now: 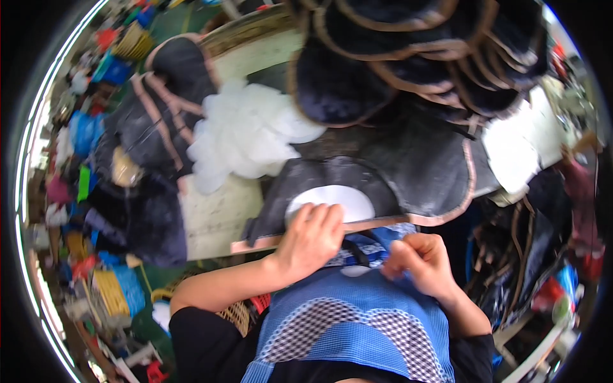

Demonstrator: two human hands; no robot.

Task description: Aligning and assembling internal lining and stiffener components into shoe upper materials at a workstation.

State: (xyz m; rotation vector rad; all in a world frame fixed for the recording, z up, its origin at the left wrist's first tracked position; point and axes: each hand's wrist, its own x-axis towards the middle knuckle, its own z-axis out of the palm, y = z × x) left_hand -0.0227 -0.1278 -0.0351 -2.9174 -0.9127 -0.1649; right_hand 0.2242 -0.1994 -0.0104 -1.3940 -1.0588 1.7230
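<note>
A white oval pad (348, 199) lies on a black leather-like piece with a tan-pink edge strip (300, 175) at the near side of the table. My left hand (313, 239) rests over the near edge of that piece, its bent fingertips pressed together on the pad; its thumb is hidden. Just right of it, in front of the blue apron (357, 293), my right hand (421, 262) is curled, thumb and fingers drawn together and slightly blurred. What it holds, if anything, I cannot make out. Behind the pad lies a heap of translucent white oval pieces (242, 131).
Dark plush pieces with tan edging (345, 83) are piled at the back right. More black pieces with pink strips (150, 121) lie at the left, near dark plush (140, 220). White sheets (514, 147) sit at the right edge. Baskets and coloured clutter crowd the floor on the left.
</note>
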